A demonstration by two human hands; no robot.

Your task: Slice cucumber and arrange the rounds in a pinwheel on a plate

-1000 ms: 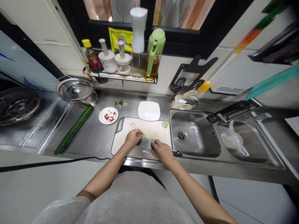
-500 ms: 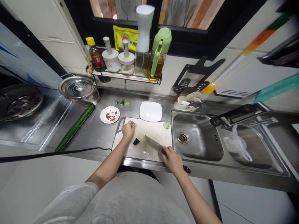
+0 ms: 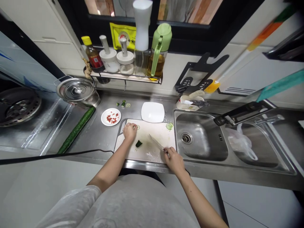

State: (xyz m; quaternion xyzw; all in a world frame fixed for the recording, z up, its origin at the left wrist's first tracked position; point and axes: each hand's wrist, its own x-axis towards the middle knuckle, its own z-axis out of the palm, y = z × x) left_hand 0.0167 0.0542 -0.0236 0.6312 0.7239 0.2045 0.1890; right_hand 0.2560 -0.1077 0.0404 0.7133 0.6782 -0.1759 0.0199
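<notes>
My left hand is closed over the upper left of the white cutting board, pinching a thin cucumber slice at its fingertips. My right hand grips a kitchen knife by its dark handle, the blade slanting up and left just over the board. Between the hands lies a short dark green cucumber chunk. A few pale cucumber slices rest at the board's upper right corner.
Behind the board stands a white square plate; left of it, a round plate bears red bits. A whole cucumber and a lidded steel pot are further left. Right of the board is a steel sink. A black cord crosses the left front.
The knife has rolled in my right hand, so its blade now appears narrower. My left hand keeps its place with the slice. The whole view has shifted slightly.
</notes>
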